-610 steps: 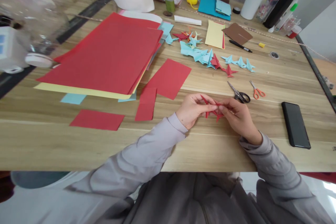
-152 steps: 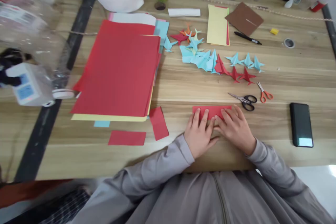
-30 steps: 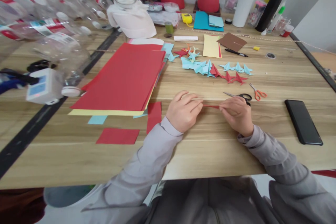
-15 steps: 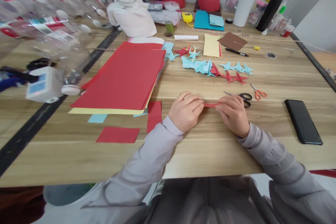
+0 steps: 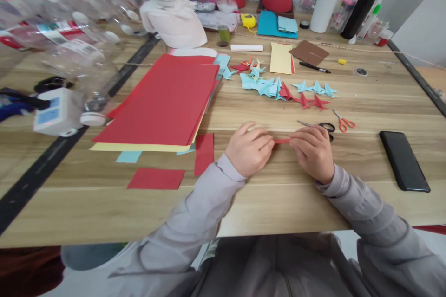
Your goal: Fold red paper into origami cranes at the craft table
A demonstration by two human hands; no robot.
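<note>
Between my hands runs a narrow strip of folded red paper (image 5: pixel 282 141), low over the table. My left hand (image 5: pixel 249 149) is closed on its left end, and my right hand (image 5: pixel 312 152) pinches the right end; the fingers hide both ends. Just behind my right hand lie black-handled scissors (image 5: pixel 326 126), partly covered by it. Small orange scissors (image 5: pixel 344 122) rest a little farther right. Two red paper rectangles, one upright (image 5: pixel 204 154) and one lying crosswise (image 5: pixel 155 179), are on the table left of my left hand.
A stack of red and yellow sheets (image 5: pixel 163 102) covers the left middle. Folded blue paper pieces (image 5: pixel 261 86) and red ones (image 5: pixel 304 100) sit beyond my hands. A phone (image 5: pixel 404 161) lies at right. Plastic bottles (image 5: pixel 69 32) crowd the far left.
Both hands keep their hold on the red paper and have shifted very slightly right. Less of the strip's width seems to show between them. Everything else lies as before.
</note>
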